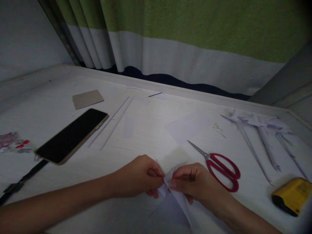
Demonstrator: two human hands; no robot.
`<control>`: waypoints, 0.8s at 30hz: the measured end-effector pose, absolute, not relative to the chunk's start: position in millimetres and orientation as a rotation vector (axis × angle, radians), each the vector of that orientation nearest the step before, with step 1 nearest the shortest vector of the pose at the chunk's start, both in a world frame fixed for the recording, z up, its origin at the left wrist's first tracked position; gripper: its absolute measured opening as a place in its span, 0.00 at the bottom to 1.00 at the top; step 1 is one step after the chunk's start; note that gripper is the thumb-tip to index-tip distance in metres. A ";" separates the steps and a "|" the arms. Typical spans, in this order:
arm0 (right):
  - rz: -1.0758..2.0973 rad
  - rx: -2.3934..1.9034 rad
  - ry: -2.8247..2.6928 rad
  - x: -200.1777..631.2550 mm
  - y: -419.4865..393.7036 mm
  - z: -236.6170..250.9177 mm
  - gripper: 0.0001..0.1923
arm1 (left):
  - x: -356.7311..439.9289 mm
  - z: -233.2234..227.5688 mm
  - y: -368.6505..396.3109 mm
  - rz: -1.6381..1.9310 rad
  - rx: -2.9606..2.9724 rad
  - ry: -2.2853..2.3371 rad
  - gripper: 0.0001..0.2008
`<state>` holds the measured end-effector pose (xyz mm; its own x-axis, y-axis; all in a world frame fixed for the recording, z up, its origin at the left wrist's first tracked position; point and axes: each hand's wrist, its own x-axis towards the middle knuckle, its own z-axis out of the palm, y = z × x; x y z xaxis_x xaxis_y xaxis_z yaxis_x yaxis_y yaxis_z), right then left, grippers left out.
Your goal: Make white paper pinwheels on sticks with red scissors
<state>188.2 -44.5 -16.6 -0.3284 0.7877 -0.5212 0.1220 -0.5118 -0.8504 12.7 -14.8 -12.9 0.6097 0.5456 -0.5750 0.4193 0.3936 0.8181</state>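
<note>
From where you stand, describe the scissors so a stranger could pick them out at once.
Start at the white table below the green curtain. Just right of the right hand lie the scissors, closed, blades pointing up-left. Their red handles set them apart from the pale folded paper pieces nearby.

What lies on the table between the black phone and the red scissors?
In the head view, between the phone and the scissors lie thin white paper strips and a flat white paper sheet; otherwise the table is bare there.
</note>
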 end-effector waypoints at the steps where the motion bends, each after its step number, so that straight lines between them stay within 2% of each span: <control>1: 1.879 -1.449 -1.190 187.6 -44.8 -17.0 0.08 | 12.6 -12.8 -14.8 0.097 1.224 0.977 0.07; 24: 1.802 -1.519 -1.230 182.1 -47.7 -20.3 0.09 | 14.4 -10.3 -14.9 0.123 1.273 0.961 0.07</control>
<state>182.1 -47.7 -20.3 -0.2702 0.8133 -0.5152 0.1834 -0.4818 -0.8569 14.4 -14.9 -10.3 0.6224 0.5690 -0.5375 0.4149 0.3425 0.8429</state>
